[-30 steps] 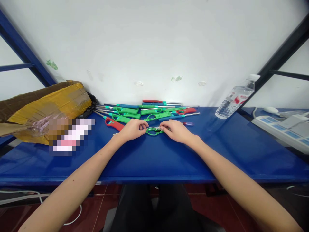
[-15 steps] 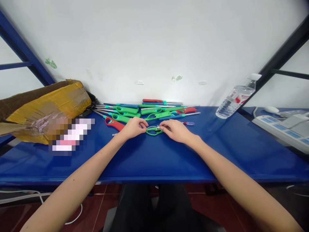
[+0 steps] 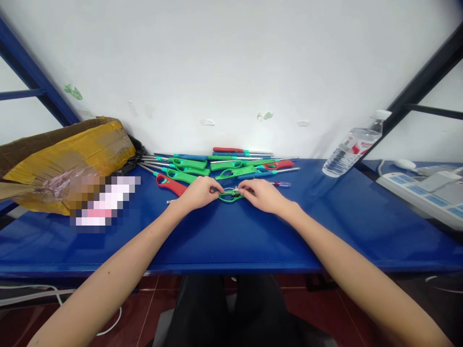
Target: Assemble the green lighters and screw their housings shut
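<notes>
A green gas lighter point(image 3: 230, 198) lies on the blue table between my hands, its handle apparently laid open with small inner parts showing. My left hand point(image 3: 201, 192) is closed, thumb and finger pinching the lighter's left end. At its other end, my right hand point(image 3: 263, 194) is closed in a pinch, beside a tiny pale part; the fingers hide much of that end. Just behind lie several long-nosed lighters, among them a green one point(image 3: 237, 172) and a red one point(image 3: 170, 184). A screwdriver with a clear purple handle point(image 3: 284, 184) rests behind my right hand.
On the left is an open cardboard box point(image 3: 75, 161) wrapped in yellow tape, with a blurred pink-white patch by it. At the right stand a tilted water bottle point(image 3: 349, 152) and a white power strip point(image 3: 423, 195). The white wall point(image 3: 231, 72) closes off the back.
Both hands stay at the green lighter. Its inner parts sit slightly differently, and my right fingertips have shifted a little to the left. The view has moved very slightly.
</notes>
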`<action>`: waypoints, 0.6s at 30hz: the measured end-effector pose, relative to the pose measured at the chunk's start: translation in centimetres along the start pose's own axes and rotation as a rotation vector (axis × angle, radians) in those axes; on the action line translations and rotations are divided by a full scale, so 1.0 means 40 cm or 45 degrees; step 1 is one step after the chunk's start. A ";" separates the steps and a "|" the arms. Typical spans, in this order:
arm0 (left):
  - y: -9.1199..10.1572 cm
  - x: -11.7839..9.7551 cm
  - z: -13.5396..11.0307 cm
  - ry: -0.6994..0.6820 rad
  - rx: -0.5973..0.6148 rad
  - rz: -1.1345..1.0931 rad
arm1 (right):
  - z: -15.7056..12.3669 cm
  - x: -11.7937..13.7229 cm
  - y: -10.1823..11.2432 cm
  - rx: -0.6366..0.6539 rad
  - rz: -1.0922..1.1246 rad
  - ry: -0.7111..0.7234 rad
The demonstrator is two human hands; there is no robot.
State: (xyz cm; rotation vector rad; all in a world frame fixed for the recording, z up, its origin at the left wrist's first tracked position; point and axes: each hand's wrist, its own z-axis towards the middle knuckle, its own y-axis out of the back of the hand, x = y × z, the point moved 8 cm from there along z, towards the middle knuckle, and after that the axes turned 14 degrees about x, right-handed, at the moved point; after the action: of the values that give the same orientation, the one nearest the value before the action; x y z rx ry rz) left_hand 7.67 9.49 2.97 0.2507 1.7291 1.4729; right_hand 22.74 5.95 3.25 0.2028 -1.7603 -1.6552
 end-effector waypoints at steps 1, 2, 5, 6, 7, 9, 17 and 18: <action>-0.002 0.000 -0.001 -0.003 0.005 0.019 | 0.000 0.000 0.000 0.002 0.001 -0.001; -0.003 0.000 -0.001 -0.006 0.011 0.038 | 0.000 0.000 0.000 0.004 0.001 -0.001; -0.007 -0.005 -0.003 -0.025 0.024 0.094 | -0.001 0.000 0.000 0.007 0.001 -0.003; -0.008 -0.006 -0.004 -0.026 0.028 0.108 | -0.002 0.001 0.001 0.007 0.002 -0.003; -0.008 -0.008 -0.005 -0.026 0.033 0.118 | -0.002 0.001 0.001 0.007 0.002 -0.002; -0.010 -0.013 -0.007 -0.029 0.051 0.132 | -0.003 0.002 0.002 0.006 0.001 -0.003; -0.024 -0.043 -0.024 -0.104 0.094 0.275 | -0.003 0.004 0.003 0.017 0.005 -0.010; -0.027 -0.045 -0.026 -0.107 0.090 0.289 | -0.003 0.004 0.003 0.017 0.004 -0.010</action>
State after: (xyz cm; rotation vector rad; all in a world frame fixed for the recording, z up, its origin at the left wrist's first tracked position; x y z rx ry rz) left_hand 8.48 7.30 2.80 0.5544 1.7309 1.5397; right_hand 22.74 5.78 3.40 0.2001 -1.7776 -1.6446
